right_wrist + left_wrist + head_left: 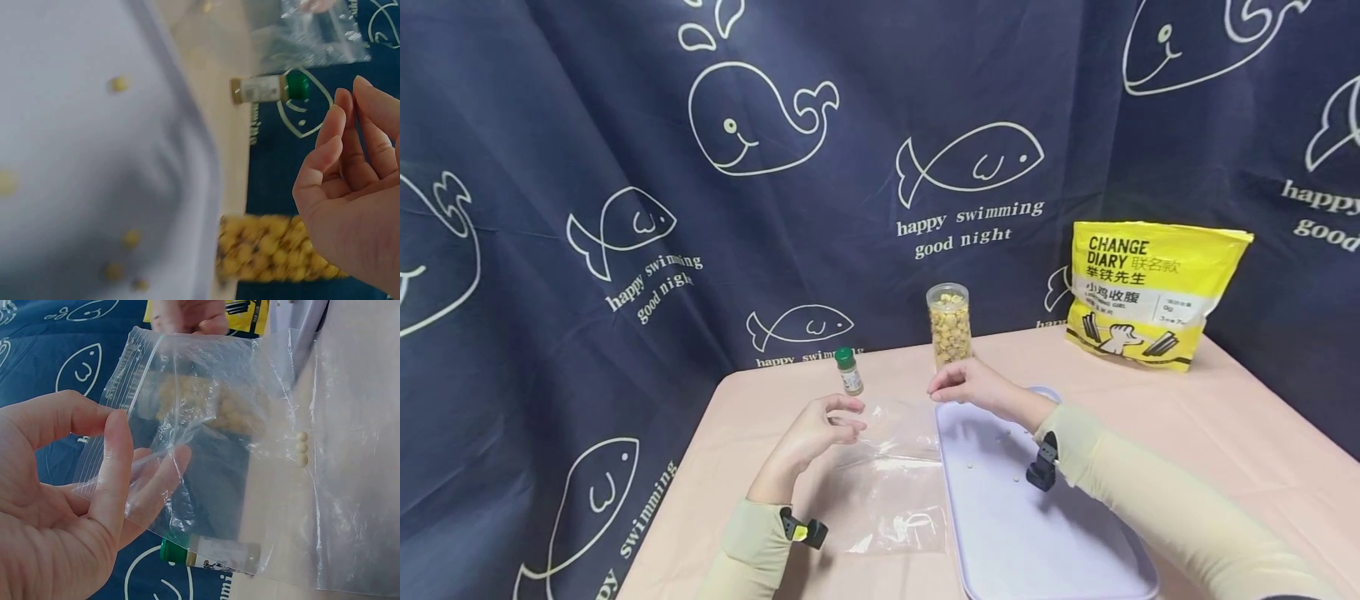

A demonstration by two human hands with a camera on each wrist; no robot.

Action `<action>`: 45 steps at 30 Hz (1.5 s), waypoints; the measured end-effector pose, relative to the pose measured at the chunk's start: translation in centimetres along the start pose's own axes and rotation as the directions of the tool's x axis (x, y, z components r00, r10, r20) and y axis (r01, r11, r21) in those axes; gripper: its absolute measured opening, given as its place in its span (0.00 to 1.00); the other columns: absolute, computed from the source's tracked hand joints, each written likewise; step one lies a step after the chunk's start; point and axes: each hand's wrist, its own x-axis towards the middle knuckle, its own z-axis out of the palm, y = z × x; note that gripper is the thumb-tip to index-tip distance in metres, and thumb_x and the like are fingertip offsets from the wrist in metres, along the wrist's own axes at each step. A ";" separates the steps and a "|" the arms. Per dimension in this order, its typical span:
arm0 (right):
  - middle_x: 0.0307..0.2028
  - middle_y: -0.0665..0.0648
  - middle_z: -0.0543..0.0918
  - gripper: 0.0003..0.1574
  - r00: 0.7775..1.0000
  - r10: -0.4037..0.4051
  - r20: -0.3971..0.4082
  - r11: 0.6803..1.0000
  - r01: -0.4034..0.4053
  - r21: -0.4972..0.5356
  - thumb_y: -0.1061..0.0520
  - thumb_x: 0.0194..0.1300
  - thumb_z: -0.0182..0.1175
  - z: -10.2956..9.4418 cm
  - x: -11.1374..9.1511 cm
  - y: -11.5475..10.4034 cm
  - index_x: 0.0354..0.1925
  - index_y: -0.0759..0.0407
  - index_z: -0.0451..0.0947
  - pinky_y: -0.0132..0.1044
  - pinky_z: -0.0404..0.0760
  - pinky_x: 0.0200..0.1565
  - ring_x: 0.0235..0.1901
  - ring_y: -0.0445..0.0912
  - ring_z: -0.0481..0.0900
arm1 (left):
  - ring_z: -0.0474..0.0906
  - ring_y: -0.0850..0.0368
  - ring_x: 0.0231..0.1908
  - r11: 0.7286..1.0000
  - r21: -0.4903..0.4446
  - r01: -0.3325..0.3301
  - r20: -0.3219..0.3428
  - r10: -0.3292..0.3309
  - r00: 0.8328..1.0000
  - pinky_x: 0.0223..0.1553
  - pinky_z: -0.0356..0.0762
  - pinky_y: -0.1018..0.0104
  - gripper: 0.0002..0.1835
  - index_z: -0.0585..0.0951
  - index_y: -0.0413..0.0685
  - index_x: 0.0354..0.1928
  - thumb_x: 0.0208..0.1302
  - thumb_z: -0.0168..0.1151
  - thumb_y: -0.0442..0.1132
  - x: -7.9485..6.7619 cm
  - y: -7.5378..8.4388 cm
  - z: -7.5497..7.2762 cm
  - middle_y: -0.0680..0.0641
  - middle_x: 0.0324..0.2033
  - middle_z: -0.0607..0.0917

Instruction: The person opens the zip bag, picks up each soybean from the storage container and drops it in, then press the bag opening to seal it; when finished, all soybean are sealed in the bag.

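Note:
My left hand (75, 481) (812, 437) pinches the top edge of a clear zip bag (206, 462) (880, 508), thumb in front and other fingers partly seen through the plastic. Three small pale round beads (302, 449) show low in the bag in the left wrist view. My right hand (350, 169) (977, 387) hovers beyond the bag, over the far left corner of a pale lilac tray (1022, 533). Its fingers are loosely bent, the tips near the thumb, and nothing shows between them. Several small yellowish beads (119, 84) lie on the tray.
A small green-capped bottle (849, 372) stands beyond my left hand. Behind my right hand is a clear jar (950, 321) filled with yellow pieces. A yellow pouch (1150, 292) stands at the back right of the table, before a dark blue curtain (865, 242).

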 end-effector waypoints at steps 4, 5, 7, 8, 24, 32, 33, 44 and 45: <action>0.36 0.54 0.88 0.13 0.998 0.000 0.067 1.000 0.002 -0.029 0.65 0.64 0.67 -0.4 -1.2 1.7 0.45 0.73 0.82 0.38 0.81 0.42 0.36 0.43 0.80 | 0.84 0.35 0.49 1.000 0.001 0.013 -0.006 -0.013 1.000 0.45 0.87 0.59 0.28 0.76 0.24 0.57 0.50 0.60 0.24 0.0 0.0 0.0 0.33 0.51 0.84; 0.36 0.55 0.88 0.13 0.996 -0.012 0.090 0.999 0.016 -0.045 0.65 0.64 0.67 -0.5 -1.6 2.1 0.44 0.74 0.82 0.36 0.81 0.41 0.35 0.44 0.81 | 0.84 0.35 0.50 1.000 0.001 0.016 -0.008 -0.016 1.000 0.46 0.87 0.59 0.28 0.76 0.24 0.57 0.50 0.60 0.25 0.1 0.0 0.0 0.34 0.52 0.84; 0.36 0.60 0.88 0.12 0.988 -0.051 0.149 0.995 0.062 -0.072 0.67 0.63 0.67 -0.5 -2.2 2.7 0.44 0.75 0.82 0.35 0.83 0.39 0.35 0.48 0.83 | 0.84 0.35 0.49 1.000 -0.002 0.013 -0.009 -0.013 1.000 0.45 0.87 0.58 0.28 0.76 0.25 0.57 0.50 0.60 0.24 0.1 0.0 0.1 0.33 0.51 0.84; 0.36 0.61 0.88 0.12 0.981 -0.076 0.176 0.991 0.093 -0.092 0.67 0.63 0.67 -0.5 -2.6 3.0 0.43 0.75 0.82 0.34 0.83 0.39 0.35 0.49 0.84 | 0.85 0.36 0.49 1.000 0.000 0.013 -0.012 -0.013 1.000 0.46 0.87 0.58 0.28 0.76 0.25 0.58 0.50 0.60 0.24 0.1 0.0 0.1 0.33 0.51 0.84; 0.28 0.54 0.87 0.09 0.944 -0.108 0.313 0.956 0.185 -0.227 0.71 0.50 0.72 0.1 -4.4 4.7 0.33 0.65 0.87 0.28 0.80 0.31 0.26 0.37 0.79 | 0.85 0.39 0.48 1.000 -0.010 0.018 -0.014 -0.018 1.000 0.47 0.87 0.58 0.28 0.75 0.25 0.59 0.52 0.60 0.25 0.0 0.1 0.1 0.30 0.50 0.84; 0.23 0.49 0.86 0.07 0.949 -0.127 0.289 0.937 0.210 -0.279 0.70 0.51 0.73 0.3 -4.4 5.2 0.28 0.59 0.88 0.26 0.76 0.27 0.23 0.34 0.75 | 0.84 0.36 0.50 1.000 -0.009 0.022 -0.019 -0.023 1.000 0.47 0.87 0.58 0.28 0.76 0.26 0.59 0.52 0.60 0.24 -0.1 0.3 0.2 0.30 0.51 0.84; 0.23 0.48 0.86 0.07 0.947 -0.135 0.291 0.933 0.220 -0.285 0.70 0.51 0.73 0.3 -4.4 5.2 0.28 0.59 0.88 0.26 0.76 0.27 0.23 0.33 0.75 | 0.84 0.36 0.51 1.000 -0.011 0.022 -0.021 -0.022 1.000 0.47 0.87 0.58 0.27 0.76 0.26 0.58 0.52 0.60 0.24 -0.1 0.3 0.3 0.30 0.51 0.84; 0.25 0.48 0.86 0.06 0.944 -0.138 0.299 0.930 0.227 -0.288 0.68 0.55 0.72 -0.1 -3.9 5.1 0.29 0.58 0.88 0.28 0.81 0.31 0.25 0.34 0.78 | 0.83 0.33 0.51 1.000 -0.026 0.017 -0.025 -0.018 1.000 0.45 0.87 0.59 0.27 0.76 0.25 0.58 0.51 0.60 0.24 0.0 0.2 0.3 0.32 0.50 0.85; 0.26 0.49 0.87 0.05 0.945 -0.150 0.290 0.932 0.233 -0.277 0.68 0.56 0.71 -0.2 -3.8 4.8 0.30 0.59 0.88 0.30 0.82 0.33 0.26 0.36 0.79 | 0.83 0.34 0.51 1.000 -0.025 0.018 -0.025 -0.018 1.000 0.45 0.87 0.59 0.28 0.76 0.25 0.58 0.51 0.60 0.24 0.0 0.2 0.3 0.33 0.50 0.85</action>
